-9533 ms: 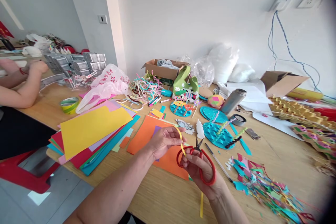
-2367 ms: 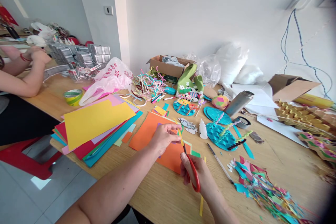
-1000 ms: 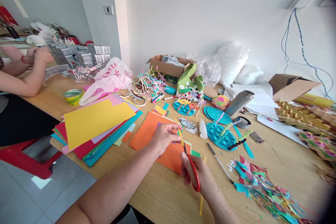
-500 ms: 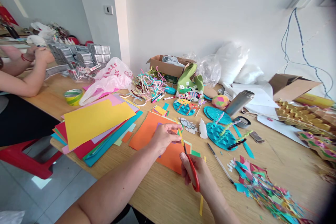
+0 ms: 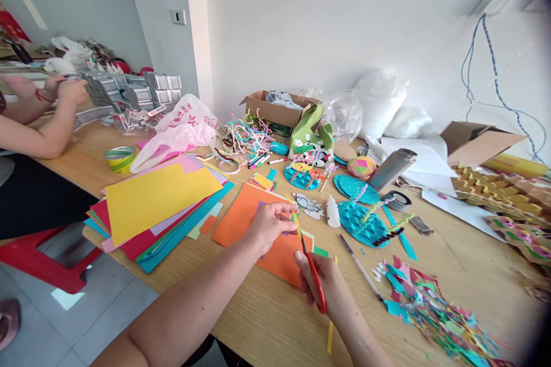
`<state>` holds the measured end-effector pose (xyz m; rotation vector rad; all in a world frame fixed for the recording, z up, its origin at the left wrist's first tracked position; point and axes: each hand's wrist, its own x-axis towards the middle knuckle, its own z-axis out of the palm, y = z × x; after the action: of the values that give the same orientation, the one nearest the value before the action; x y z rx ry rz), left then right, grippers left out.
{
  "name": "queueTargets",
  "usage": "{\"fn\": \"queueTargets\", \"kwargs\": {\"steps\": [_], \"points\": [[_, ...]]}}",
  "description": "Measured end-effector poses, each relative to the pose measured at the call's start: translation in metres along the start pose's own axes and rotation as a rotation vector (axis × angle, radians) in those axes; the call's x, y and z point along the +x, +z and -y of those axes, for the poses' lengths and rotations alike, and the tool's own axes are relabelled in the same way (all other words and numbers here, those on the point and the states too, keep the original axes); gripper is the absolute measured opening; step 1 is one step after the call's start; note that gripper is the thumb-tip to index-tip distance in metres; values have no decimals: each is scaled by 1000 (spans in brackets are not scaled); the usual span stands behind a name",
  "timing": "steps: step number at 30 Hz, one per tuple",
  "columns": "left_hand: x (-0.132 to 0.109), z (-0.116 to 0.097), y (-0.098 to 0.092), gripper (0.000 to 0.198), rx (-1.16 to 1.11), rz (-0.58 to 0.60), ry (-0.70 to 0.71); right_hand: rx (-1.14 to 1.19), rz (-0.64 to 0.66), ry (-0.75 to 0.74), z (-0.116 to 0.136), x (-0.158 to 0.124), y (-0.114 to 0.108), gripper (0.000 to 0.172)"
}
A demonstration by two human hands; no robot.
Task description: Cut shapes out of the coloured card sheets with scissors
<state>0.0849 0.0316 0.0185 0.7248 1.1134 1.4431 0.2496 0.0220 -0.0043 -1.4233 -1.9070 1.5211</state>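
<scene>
In the head view, my left hand [image 5: 272,223] pinches a narrow yellow paper strip [image 5: 296,222] upright between thumb and fingers. My right hand [image 5: 321,281] is closed round the red handles of a pair of scissors [image 5: 319,289]. The scissor blades meet the lower end of the strip; whether they are parted there is too small to tell. Below both hands lies orange paper [image 5: 241,221] with bits of purple and green paper at its edges. Another yellow strip [image 5: 330,337] rests on the table beside my right wrist.
Stacked coloured paper [image 5: 159,200] lies left. A glue bottle [image 5: 332,211], a pen [image 5: 360,266] and teal craft discs [image 5: 361,223] are ahead and right. Paper scraps [image 5: 447,315] pile up at right. A metal flask [image 5: 394,167] stands behind. A co-worker's hands [image 5: 71,90] are far left.
My hands, the strip and the scissors are almost where they were. The co-worker's hands have shifted slightly, and a shoe has come into view at the lower left.
</scene>
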Motion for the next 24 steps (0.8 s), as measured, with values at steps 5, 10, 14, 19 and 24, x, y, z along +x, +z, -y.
{"fn": "queueTargets", "kwargs": {"steps": [5, 10, 14, 19, 24], "points": [[1, 0, 1, 37, -9, 2, 3, 28, -14, 9, -1, 1, 1, 55], [0, -1, 1, 39, -14, 6, -4, 32, -11, 20, 0, 1, 2, 56], [-1, -1, 1, 40, -10, 3, -3, 14, -5, 16, 2, 0, 1, 57], [-1, -2, 2, 40, -10, 2, 2, 1, 7, 27, 1, 0, 1, 54], [-2, -3, 3, 38, -28, -5, 11, -16, 9, 30, 1, 0, 0, 55]]}}
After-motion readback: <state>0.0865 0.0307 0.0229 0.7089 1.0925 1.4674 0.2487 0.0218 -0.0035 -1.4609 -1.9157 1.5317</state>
